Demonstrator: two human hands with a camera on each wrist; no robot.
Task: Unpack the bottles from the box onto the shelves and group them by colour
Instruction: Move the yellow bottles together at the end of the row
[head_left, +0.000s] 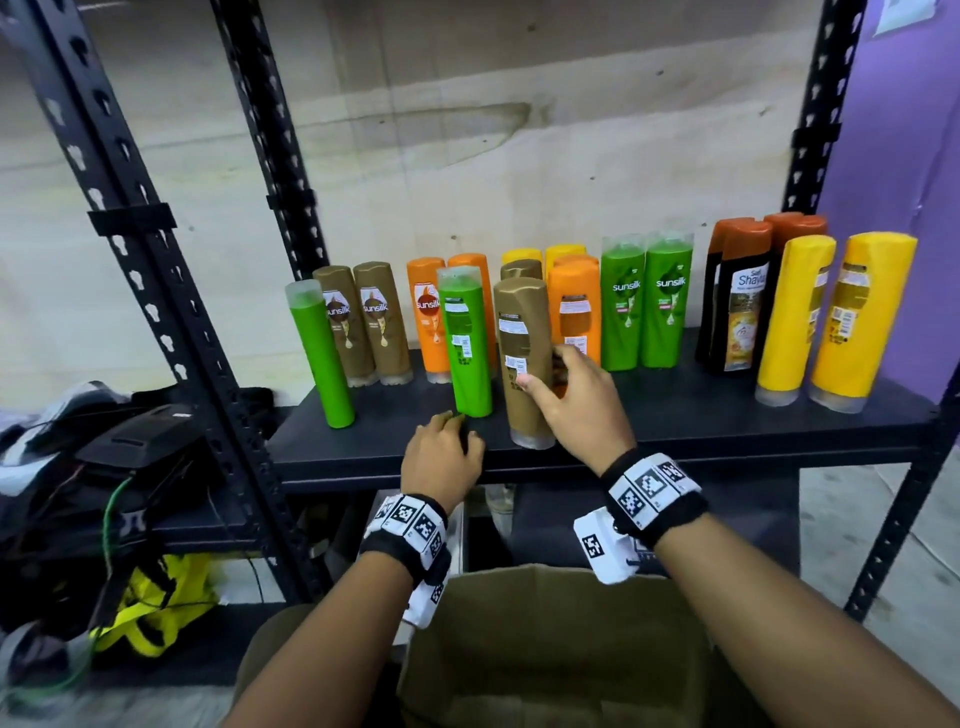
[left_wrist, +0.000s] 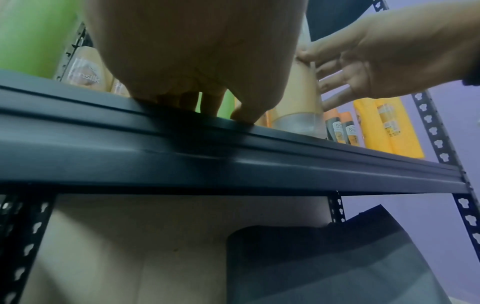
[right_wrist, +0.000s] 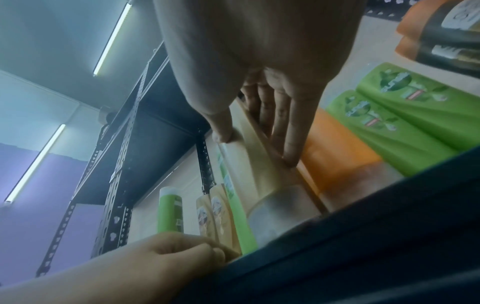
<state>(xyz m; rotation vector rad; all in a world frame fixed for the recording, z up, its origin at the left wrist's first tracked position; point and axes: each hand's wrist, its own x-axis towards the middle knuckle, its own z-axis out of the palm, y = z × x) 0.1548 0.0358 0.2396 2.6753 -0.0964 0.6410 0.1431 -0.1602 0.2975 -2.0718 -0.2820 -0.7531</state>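
On the dark shelf stand bottles in colour groups: brown, orange, green, black with orange caps, yellow. My right hand grips a brown bottle standing upside down near the front edge, thumb on one side and fingers behind. In the right wrist view that hand pinches the brown bottle. My left hand rests on the shelf edge, fingers loosely curled, holding nothing, at the foot of a green bottle. The cardboard box sits below.
Another green bottle stands alone at the shelf's left end. Black perforated uprights frame the shelf. Black bags, a yellow bag and a green cable lie on the floor to the left. A purple wall closes the right.
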